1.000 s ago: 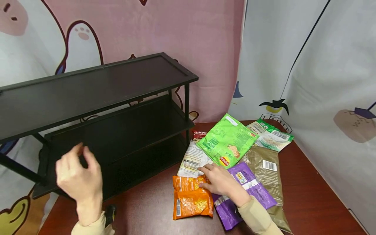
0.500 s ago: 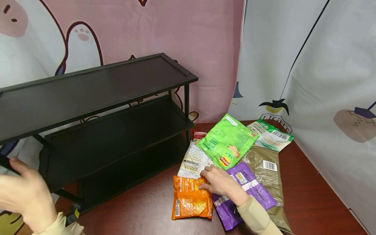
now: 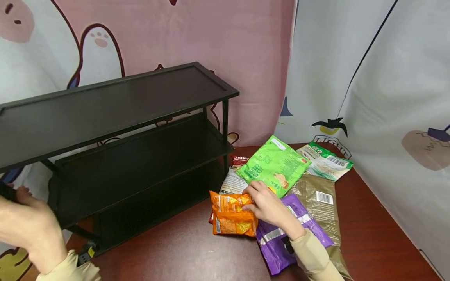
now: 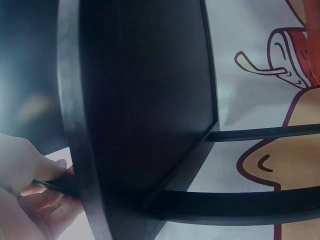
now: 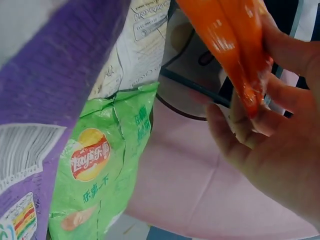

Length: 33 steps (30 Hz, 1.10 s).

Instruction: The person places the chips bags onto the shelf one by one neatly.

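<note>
Orange chip bag (image 3: 233,223) between thumb and fingers, the person's right hand (image 3: 270,206) pinches it by its right edge, over the middle of the dark red-brown worktop (image 3: 175,249), just in front of the black rack's right end; I can't tell whether its bottom touches the wood. Away to the left, the left hand (image 3: 31,226) grips a black post (image 4: 62,184) of the rack (image 3: 140,156), thumb on one side and fingers on the other, as the left wrist view shows. That rack stands across the left part of the worktop, its right end near the back edge. From where I stand, a white cassava bag (image 3: 233,182) peeps out behind the orange one, partly covered by a green Lay's bag (image 3: 274,166). Purple plastic catches the light just right of the orange: a purple bag (image 3: 275,255) lies tilted, partly under the right forearm and overlapping a brown bag (image 3: 326,212) near the worktop's right edge. Close to the back right corner rests a green-and-white bag (image 3: 328,164), and a pink printed curtain (image 3: 246,50) hangs behind the rack.
</note>
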### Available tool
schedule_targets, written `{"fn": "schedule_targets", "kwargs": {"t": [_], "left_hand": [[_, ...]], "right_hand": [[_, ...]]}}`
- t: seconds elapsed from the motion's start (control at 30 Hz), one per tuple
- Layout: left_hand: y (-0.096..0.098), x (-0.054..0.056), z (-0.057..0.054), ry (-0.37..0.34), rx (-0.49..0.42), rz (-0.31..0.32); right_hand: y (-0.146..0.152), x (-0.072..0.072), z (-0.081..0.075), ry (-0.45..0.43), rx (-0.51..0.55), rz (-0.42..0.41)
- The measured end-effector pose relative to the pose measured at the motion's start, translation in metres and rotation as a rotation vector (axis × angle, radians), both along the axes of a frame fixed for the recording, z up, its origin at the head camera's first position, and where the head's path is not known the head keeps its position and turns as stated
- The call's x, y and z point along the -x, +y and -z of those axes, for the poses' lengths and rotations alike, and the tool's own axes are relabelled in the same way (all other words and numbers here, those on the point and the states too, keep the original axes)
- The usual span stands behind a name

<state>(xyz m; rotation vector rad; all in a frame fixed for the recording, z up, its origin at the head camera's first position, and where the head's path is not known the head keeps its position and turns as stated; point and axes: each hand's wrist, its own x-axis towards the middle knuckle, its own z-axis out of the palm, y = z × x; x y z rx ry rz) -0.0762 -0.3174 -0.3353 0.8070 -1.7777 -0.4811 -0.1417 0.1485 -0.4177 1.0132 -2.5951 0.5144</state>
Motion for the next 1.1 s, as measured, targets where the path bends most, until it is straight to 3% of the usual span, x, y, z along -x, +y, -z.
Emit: {"fn": "schedule_targets", "kwargs": {"t": [0.3,0.47,0.57,0.8,0.97,1.03,1.1], "left_hand": [[0.001,0.001,0.001,0.032,-0.018,-0.007],[0.001,0.000,0.002,0.024,-0.046,-0.008],[0.002,-0.001,0.002,0.020,-0.058,-0.010],[0.001,-0.002,0.002,0.024,-0.059,-0.016],[0.001,-0.002,0.002,0.033,-0.034,-0.008],[0.001,-0.002,0.001,0.035,-0.026,-0.002],[0.001,-0.003,0.001,0.027,-0.031,0.005]], "right_hand": [[0.006,0.012,-0.011,0.150,0.142,-0.065],[0.017,0.019,-0.007,0.297,0.030,-0.026],[0.025,0.020,-0.005,0.333,-0.066,0.019],[0.040,0.014,-0.005,0.239,-0.227,0.027],[0.047,0.003,-0.009,0.081,-0.355,0.081],[0.046,-0.003,-0.013,0.014,-0.370,0.098],[0.041,-0.007,-0.014,0.020,-0.339,0.109]]}}
